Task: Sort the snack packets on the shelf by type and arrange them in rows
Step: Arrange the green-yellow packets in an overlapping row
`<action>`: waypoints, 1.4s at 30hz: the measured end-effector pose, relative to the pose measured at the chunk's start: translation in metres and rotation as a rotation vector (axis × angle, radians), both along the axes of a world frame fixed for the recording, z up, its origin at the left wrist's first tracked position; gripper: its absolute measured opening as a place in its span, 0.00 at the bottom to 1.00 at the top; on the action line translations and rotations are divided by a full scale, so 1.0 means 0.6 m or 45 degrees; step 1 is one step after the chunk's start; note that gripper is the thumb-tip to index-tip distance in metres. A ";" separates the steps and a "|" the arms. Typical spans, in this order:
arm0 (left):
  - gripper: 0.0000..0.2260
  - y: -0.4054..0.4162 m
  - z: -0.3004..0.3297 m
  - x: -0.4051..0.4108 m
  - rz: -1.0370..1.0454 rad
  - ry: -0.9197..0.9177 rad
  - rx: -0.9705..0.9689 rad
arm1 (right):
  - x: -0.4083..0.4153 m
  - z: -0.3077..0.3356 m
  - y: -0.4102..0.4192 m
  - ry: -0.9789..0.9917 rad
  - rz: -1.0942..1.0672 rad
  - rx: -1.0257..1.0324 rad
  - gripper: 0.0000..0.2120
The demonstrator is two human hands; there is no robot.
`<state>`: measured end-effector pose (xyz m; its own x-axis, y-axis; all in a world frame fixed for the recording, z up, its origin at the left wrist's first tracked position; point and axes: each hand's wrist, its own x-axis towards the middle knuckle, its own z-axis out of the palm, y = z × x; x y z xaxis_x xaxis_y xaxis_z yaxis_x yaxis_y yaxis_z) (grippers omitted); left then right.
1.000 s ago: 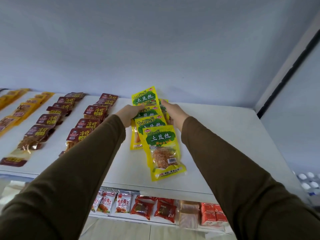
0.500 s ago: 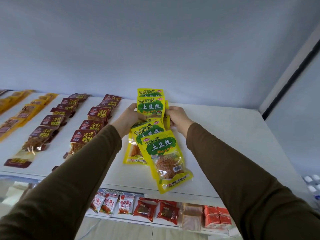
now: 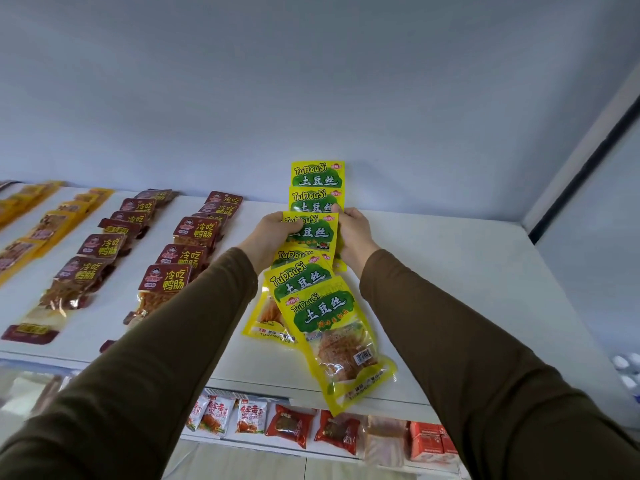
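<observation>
From the head camera, a row of yellow-and-green snack packets runs front to back on the white shelf, overlapping like shingles, the farthest packet against the back wall. The left hand and right hand each pinch a side edge of one packet in the middle of that row, fingers curled round it. To the left lie two rows of dark red packets, and farther left, orange-yellow packets. A lower shelf holds assorted small packets.
</observation>
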<state>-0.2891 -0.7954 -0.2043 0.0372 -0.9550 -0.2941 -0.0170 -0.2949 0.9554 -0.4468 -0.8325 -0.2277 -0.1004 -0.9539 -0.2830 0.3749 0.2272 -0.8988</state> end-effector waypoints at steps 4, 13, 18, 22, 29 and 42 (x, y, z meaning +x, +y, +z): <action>0.11 -0.013 -0.005 -0.005 0.116 -0.084 -0.054 | 0.000 -0.004 -0.010 0.220 0.045 -0.031 0.14; 0.08 -0.028 -0.020 0.002 0.221 -0.230 -0.082 | -0.007 -0.025 -0.013 0.288 0.153 -0.110 0.01; 0.14 -0.027 -0.019 0.001 0.215 -0.293 -0.131 | 0.017 -0.011 -0.015 0.045 0.112 0.037 0.05; 0.19 -0.026 -0.019 0.008 0.142 -0.243 -0.120 | 0.029 -0.005 -0.019 0.036 0.061 0.084 0.05; 0.22 -0.034 -0.028 0.021 0.096 -0.381 -0.160 | 0.031 -0.015 -0.024 0.272 0.147 -0.017 0.09; 0.24 -0.063 -0.043 0.035 0.090 -0.757 -0.163 | 0.024 -0.010 -0.042 0.806 0.026 -0.142 0.16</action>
